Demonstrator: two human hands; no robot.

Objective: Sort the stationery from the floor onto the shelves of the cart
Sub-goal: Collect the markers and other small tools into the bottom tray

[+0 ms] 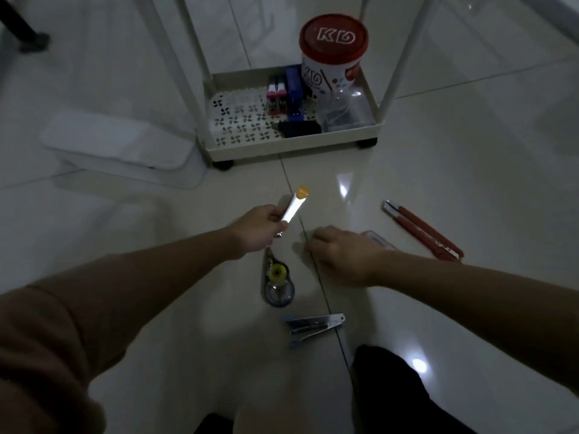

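Observation:
My left hand (260,228) grips a white tube with an orange cap (294,204), held above the floor and pointing toward the cart (291,145). My right hand (341,253) rests knuckles-up on the floor tiles, its fingers curled under; a clear flat item (380,238) lies just behind it. On the floor lie a correction-tape dispenser (278,281), a grey and blue stapler-like tool (313,327) and two red utility knives (423,228). The cart's bottom shelf holds a red-lidded white tub (332,62), a blue stapler (294,92), red items and a black item.
A white flat object (122,145) lies on the floor left of the cart. The cart's white posts rise at its corners. A black furniture leg (28,36) stands at the top left. My dark-clothed knee (394,393) is at the bottom.

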